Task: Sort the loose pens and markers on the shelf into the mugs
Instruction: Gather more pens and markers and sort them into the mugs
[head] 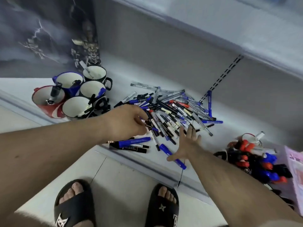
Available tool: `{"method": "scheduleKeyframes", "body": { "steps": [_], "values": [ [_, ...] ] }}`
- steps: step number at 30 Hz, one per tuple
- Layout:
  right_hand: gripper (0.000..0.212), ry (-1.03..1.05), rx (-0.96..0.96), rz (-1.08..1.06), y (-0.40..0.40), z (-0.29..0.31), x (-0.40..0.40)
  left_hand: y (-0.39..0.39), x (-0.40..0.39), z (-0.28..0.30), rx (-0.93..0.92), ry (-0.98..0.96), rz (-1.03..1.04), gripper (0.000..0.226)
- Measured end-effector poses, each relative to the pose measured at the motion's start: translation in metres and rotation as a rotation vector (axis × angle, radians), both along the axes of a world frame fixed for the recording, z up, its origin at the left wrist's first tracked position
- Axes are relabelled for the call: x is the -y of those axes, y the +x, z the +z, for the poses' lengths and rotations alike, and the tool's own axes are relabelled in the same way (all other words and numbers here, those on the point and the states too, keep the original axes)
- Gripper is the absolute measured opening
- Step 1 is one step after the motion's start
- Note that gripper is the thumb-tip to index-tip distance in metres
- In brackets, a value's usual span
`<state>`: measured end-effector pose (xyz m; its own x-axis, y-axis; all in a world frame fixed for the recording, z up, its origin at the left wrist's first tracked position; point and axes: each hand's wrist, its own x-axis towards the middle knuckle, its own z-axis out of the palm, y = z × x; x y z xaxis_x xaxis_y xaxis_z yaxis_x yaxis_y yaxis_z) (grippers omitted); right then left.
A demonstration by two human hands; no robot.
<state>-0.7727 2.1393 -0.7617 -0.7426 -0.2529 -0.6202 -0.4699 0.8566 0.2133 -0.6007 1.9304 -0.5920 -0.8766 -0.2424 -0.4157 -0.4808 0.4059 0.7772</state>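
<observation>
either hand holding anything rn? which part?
Left hand pinches pens from the pile; the grip point is hidden by the fingers. Right hand is spread open, holding nothing.

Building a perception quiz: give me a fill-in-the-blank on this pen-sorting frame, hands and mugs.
1. The cluster of enamel mugs at the left of the grey shelf numbers ____.
2. The left hand pinches pens at the near edge of the loose pile of pens and markers, while the right hand has its fingers ____.
3. The one mug in that cluster with a red outside stands at the cluster's ____ end.

Missing words: five; spread open; left
</observation>
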Motion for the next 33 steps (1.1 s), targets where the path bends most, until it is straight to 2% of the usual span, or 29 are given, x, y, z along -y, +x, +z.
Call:
{"method": "scheduleKeyframes", "body": {
  "steps": [7, 12, 16, 29, 33],
  "values": [
    [0.166, -0.102, -0.064, -0.104, -0.039, -0.016, 0.007, -0.019, -0.01, -0.01, 0.028, 0.006, -0.123, 0.034],
    [0.156, -0.177, -0.137, -0.091, -0.04, -0.017, 0.008, -0.023, -0.01, -0.014, 0.064, -0.004, -0.157, 0.025],
    [0.142, -0.194, -0.112, -0.102, -0.042, -0.019, 0.01, -0.022, -0.011, -0.015, 0.082, 0.025, -0.141, 0.027],
    [0.142, -0.193, -0.035, -0.191, -0.035, -0.018, 0.005, -0.01, -0.017, -0.02, 0.161, -0.011, -0.207, 0.032],
    [0.127, -0.352, -0.012, -0.249, -0.021, -0.023, 0.001, -0.01, -0.015, -0.021, 0.17, 0.009, -0.193, 0.03]
  ]
}}
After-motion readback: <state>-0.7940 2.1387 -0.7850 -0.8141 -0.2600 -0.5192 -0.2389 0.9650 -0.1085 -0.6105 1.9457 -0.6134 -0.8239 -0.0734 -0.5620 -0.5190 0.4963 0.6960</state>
